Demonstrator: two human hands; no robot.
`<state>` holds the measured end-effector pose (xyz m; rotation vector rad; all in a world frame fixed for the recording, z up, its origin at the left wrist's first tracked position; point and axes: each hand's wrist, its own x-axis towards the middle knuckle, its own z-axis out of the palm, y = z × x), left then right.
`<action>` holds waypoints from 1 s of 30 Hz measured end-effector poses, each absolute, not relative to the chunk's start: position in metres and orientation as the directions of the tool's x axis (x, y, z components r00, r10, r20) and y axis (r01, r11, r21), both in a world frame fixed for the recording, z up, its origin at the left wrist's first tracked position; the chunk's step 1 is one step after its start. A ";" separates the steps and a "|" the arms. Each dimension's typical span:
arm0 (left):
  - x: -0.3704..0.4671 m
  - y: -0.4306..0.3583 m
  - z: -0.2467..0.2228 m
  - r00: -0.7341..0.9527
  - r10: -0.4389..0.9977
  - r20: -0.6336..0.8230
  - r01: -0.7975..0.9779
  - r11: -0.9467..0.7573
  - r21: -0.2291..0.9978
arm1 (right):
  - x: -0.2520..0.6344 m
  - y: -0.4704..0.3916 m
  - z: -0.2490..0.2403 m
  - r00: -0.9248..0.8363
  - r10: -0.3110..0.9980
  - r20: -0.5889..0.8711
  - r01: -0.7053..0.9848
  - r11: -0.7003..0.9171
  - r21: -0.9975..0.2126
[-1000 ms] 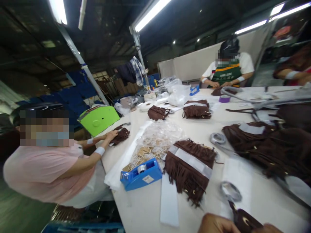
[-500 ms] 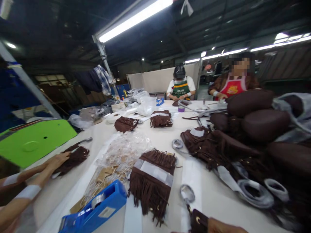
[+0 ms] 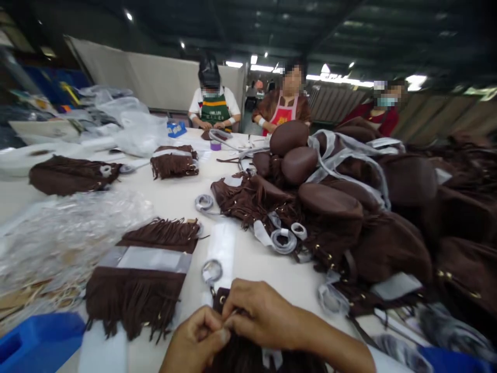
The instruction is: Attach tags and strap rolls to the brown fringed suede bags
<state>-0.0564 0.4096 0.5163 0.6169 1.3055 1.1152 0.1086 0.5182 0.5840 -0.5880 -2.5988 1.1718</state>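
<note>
At the bottom centre, my left hand (image 3: 198,339) and my right hand (image 3: 258,316) meet over a dark brown bag (image 3: 236,355) with metal eyelets. Both sets of fingertips are pinched together at its upper part. What lies between them is too small to name. A plastic-wrapped ring (image 3: 212,271) sits just above the bag. To the left of my hands lies a fringed brown piece (image 3: 135,290) with a pale translucent band (image 3: 149,259) across it.
A large heap of brown bags (image 3: 361,223) fills the right side. Crumpled clear plastic (image 3: 70,233) and a blue tape dispenser (image 3: 42,342) are at left. Two more brown pieces (image 3: 73,175) (image 3: 174,161) lie farther back. Three people sit beyond the table (image 3: 182,199).
The view has swung right. Both my hands are now together over the brown bag at the bottom centre. The other worker's hands at the far left have gone out of view.
</note>
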 end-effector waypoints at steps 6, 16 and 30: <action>-0.074 0.409 0.509 -0.352 0.821 -0.449 0.189 0.532 0.825 | 0.108 0.540 0.562 -0.826 0.563 0.027 0.328 0.519 -0.789; -0.083 0.468 0.489 -0.393 0.839 -0.376 0.306 0.505 0.807 | 0.088 0.554 0.521 -0.800 0.598 0.049 0.312 0.485 -0.817; -0.074 0.449 0.474 -0.379 0.748 -0.545 -0.286 0.465 0.838 | 0.084 0.539 0.506 -0.723 0.689 0.044 0.336 0.406 -0.850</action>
